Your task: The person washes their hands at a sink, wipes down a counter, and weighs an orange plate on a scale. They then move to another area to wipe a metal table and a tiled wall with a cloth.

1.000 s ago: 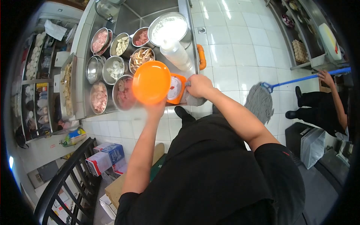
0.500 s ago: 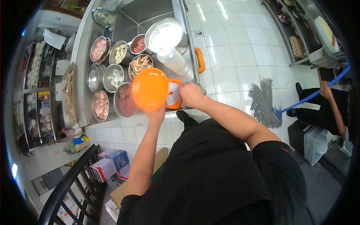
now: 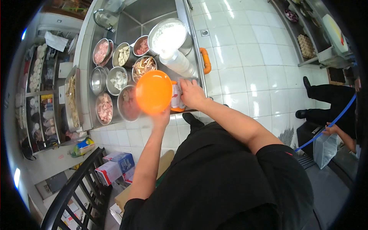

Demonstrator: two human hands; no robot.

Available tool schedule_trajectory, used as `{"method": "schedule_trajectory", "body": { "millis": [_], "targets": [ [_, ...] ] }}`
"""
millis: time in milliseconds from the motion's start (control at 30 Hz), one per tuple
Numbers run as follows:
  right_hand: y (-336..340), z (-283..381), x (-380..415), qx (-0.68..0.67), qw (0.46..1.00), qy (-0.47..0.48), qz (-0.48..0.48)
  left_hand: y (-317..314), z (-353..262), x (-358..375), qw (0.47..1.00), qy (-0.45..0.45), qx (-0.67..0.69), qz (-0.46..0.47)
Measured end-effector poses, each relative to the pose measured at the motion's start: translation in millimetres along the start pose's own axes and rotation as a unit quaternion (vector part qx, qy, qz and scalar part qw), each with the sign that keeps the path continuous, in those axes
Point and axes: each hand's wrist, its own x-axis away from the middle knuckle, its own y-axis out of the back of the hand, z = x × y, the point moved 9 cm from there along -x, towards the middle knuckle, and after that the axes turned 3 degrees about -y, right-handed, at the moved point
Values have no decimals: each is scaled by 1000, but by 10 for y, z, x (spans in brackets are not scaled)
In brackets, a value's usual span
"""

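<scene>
The long steel bench [image 3: 89, 115] carries many round metal bowls of cut food, with a big pot of white stuff [image 3: 168, 34] at the far end. A second ago a grey cloth showed under the right hand by the bench's edge; now that hand has slid left onto the small orange scale [image 3: 176, 100] and the cloth is out of sight — so the wiping looks to have reached the scale. Over on the floor, the mop has swung out of view, and only its blue handle [image 3: 329, 124] shows in another person's hand.

The left hand [image 3: 161, 116] reaches up and holds the orange plate [image 3: 153, 92] from below, lifted clear above the bowl of pink meat [image 3: 128, 104]. The arm is stretched nearly straight.

The right hand [image 3: 191, 94] lies palm down on the scale, fingers spread a little and pressed flat. I cannot tell if it has the cloth under it.
</scene>
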Motion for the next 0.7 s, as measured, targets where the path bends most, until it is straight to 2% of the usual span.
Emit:
{"method": "schedule_trajectory", "body": {
  "millis": [67,133,167,233,267,300,333,367,433,500,567,633,667,700],
  "targets": [
    [-27,-117,2,25,999,-34,27,1,2,-9,1000,12,8,4],
    [-148,-124,41,131,979,-27,155,9,16,0,1000,25,14,10],
    [-30,-72,22,130,979,-28,153,24,-27,-6,1000,19,15,12],
    [-120,-75,226,60,924,-91,366,51,-91,14,1000,16,14,16],
    [-147,-78,212,60,925,-91,365,59,-87,5,1000,9,2,5],
    [58,112,41,-23,984,-6,178,65,-81,43,1000,6,-12,-5],
    [344,277,28,-106,991,78,-18,66,-50,68,1000,9,-14,-3],
    [236,293,52,-109,991,77,-15,33,13,78,999,28,-3,22],
    [112,398,113,34,991,118,-61,-11,67,101,998,46,8,47],
    [63,338,157,70,989,117,-64,9,-1,-7,1000,25,12,-2],
    [59,292,312,101,986,121,-59,-4,60,32,1000,28,4,-2],
    [-55,181,450,73,988,121,56,-4,106,72,1000,30,-3,0],
    [11,139,460,75,988,125,54,-4,119,80,999,42,20,3],
    [-84,97,501,90,976,138,141,-5,133,82,998,53,44,7]
  ]
}}
